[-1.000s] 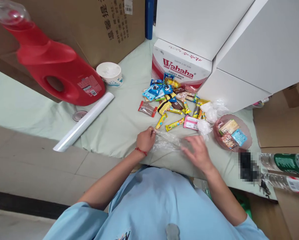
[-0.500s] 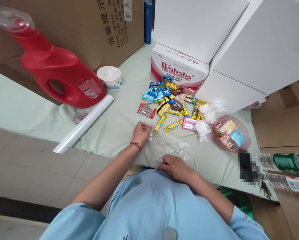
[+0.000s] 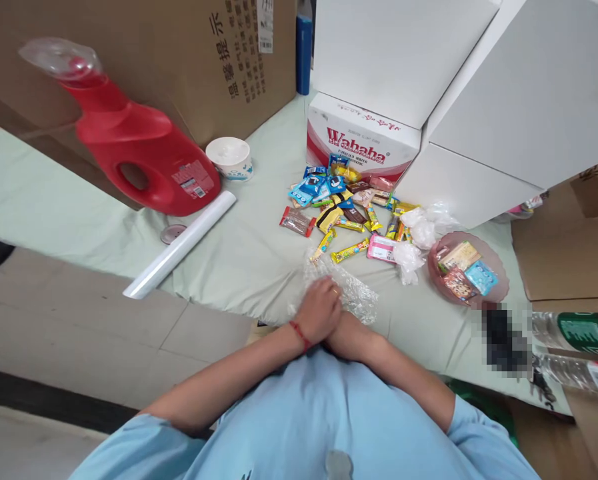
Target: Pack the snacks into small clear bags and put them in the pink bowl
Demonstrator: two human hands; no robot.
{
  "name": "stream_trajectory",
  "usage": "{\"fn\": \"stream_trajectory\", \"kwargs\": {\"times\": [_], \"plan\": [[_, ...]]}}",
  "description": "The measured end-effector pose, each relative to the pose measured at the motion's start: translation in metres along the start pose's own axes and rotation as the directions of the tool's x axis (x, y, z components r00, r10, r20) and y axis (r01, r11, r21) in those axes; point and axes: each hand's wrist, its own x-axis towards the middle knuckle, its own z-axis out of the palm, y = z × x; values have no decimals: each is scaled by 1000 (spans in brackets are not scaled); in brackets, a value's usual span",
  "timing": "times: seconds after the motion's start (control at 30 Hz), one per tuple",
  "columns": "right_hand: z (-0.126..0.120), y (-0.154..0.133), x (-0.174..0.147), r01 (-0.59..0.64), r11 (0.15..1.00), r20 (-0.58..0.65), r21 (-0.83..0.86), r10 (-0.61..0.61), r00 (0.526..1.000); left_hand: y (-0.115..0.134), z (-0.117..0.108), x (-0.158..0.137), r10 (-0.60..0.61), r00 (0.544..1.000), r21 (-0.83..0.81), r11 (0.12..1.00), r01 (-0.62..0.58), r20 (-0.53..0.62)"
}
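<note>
My left hand [image 3: 321,305], with a red cord bracelet at the wrist, lies across my right hand at the table's front edge. Its fingers are curled closed; whether anything is in them is hidden. Of my right hand [image 3: 347,335] only the back and wrist show, and its fingers are covered by the left. A crumpled clear plastic bag [image 3: 357,293] spreads on the cloth just beyond both hands, touching or close to the left fingers. Behind it lies a pile of wrapped snacks, among them a yellow snack stick [image 3: 350,251] and a brown packet with red ends [image 3: 297,221].
At left are a red jug [image 3: 149,157], a white roll [image 3: 181,245] and a paper tub [image 3: 229,159]. A Wahaha box [image 3: 361,143] stands behind the snacks. To the right are a pink bowl [image 3: 496,270] with packets, white plastic bundles [image 3: 409,260] and bottles [image 3: 586,333].
My left hand has come down and right from the bag's upper left corner onto my right hand. The bag is still spread on the cloth. The view has shifted slightly.
</note>
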Motion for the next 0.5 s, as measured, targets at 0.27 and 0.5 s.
{"fn": "stream_trajectory", "kwargs": {"times": [0.27,0.5], "plan": [[-26,42,-21,-76,900,-149,428,153,977,-61,1,-22,-58,994,272,959,80,-89],[-64,125,-22,-412,834,-550,366,551,627,-49,-2,-31,-107,994,380,920,93,15]]}}
